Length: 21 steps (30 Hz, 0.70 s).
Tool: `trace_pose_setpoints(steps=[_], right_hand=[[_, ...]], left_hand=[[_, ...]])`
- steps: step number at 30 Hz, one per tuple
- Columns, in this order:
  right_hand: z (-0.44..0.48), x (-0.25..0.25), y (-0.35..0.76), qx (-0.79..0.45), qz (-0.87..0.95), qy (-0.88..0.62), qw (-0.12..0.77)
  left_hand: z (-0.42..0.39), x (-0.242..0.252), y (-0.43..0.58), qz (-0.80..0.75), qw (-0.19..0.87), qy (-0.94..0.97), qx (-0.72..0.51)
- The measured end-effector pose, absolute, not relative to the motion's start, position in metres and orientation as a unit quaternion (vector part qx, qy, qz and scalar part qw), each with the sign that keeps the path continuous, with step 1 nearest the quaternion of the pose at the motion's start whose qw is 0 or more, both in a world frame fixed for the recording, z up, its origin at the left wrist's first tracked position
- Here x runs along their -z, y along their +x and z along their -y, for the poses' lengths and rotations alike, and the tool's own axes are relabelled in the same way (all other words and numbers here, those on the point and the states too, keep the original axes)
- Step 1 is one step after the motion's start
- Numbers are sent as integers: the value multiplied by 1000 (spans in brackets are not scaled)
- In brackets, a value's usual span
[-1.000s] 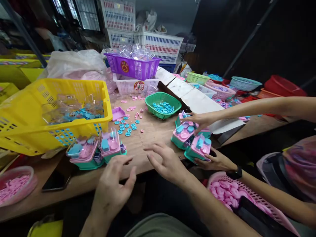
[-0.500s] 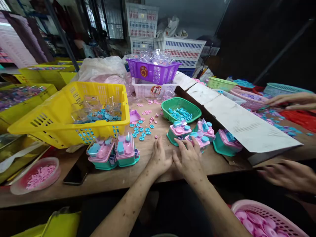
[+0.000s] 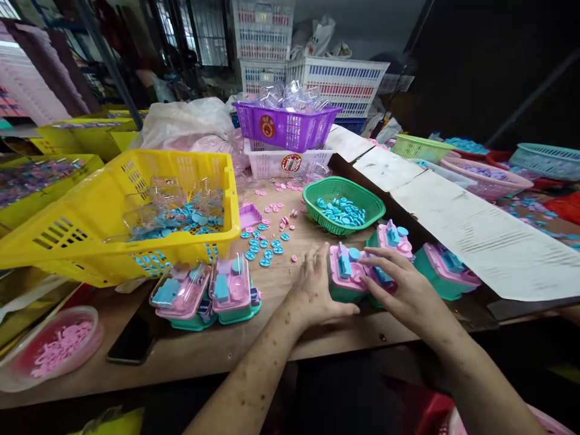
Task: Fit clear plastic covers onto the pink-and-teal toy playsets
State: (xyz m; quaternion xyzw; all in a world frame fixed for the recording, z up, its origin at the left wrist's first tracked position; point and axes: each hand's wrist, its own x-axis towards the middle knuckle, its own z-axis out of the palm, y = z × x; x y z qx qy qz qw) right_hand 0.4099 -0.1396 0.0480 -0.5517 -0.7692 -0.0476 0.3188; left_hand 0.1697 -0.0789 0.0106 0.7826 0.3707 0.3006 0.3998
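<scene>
Toy kitchen sets with teal bases, pink tops and small blue parts are gathered at the right of the table. My left hand [image 3: 312, 296] is cupped beside the left side of one toy set [image 3: 345, 270], fingers up and thumb stretched across its front. Whether it touches the set is hard to tell. Over a neighbouring toy set [image 3: 383, 277], my right hand [image 3: 405, 287] is held with spread fingers, partly hiding it. Two more sets, a rear one [image 3: 393, 238] and a right one [image 3: 446, 269], stand just behind and beside it.
Two toy sets with clear covers [image 3: 183, 296] stand left, beside a yellow basket [image 3: 194, 251] and a phone [image 3: 132, 338]. A green basket [image 3: 344, 229] holds blue pieces. Loose blue discs [image 3: 265, 244] and pink pieces lie mid-table. A white board [image 3: 480, 232] edges the right.
My hands, close together before, have moved apart and right to the toy sets. The view has shifted slightly, and the other person's hands at right are out of sight.
</scene>
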Motion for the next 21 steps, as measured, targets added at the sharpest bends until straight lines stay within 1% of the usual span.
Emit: trace_pose_setpoints(steps=[3,7,9,12,15,17,19,21], right_hand=[[134,-60,410,4,801,-507,319],[129,-66,418,-6,799,-515,310],[128,-74,423,14,797,-527,296],[112,-103,412,62,796,-536,276],[55,-137,370,34,836,-491,243],[-5,-146,327,7,879,-433,197],[-72,-139,278,-35,906,-395,147],[-129,-121,231,-80,906,-400,110]], left_hand=[[83,-12,161,-386,385,795,-267],[90,-13,152,-388,388,779,-305],[98,-11,146,-378,398,777,-309],[110,-2,136,-369,437,759,-312],[114,8,132,-381,473,741,-288],[114,11,132,-382,478,743,-270],[113,13,135,-378,478,748,-263],[113,16,141,-370,479,752,-260]])
